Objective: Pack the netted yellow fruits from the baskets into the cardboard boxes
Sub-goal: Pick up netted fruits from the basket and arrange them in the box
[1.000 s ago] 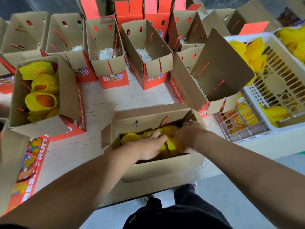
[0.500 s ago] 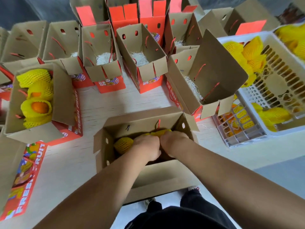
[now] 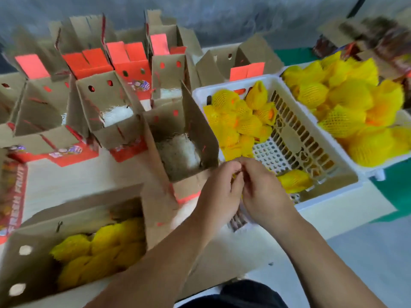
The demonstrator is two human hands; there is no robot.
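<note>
Item: near basket (image 3: 329,197), white plastic, at the tabletop's right edge; netted yellow fruits (image 3: 239,121) heaped at its far end, one lone fruit (image 3: 293,180) at its near end.
Lone fruit: lies just right of the right hand (image 3: 264,192), long axis roughly left-right, pointed end indistinct.
Hands: left hand (image 3: 219,192) and right hand meet over the basket's near-left rim, fingers pinched together on something small and yellowish; cannot tell what.
Packed box (image 3: 73,221), near-left corner: fruits inside.
Open box (image 3: 200,130), beside basket: white padding only; likely next to fill. Right hand nearer.
</note>
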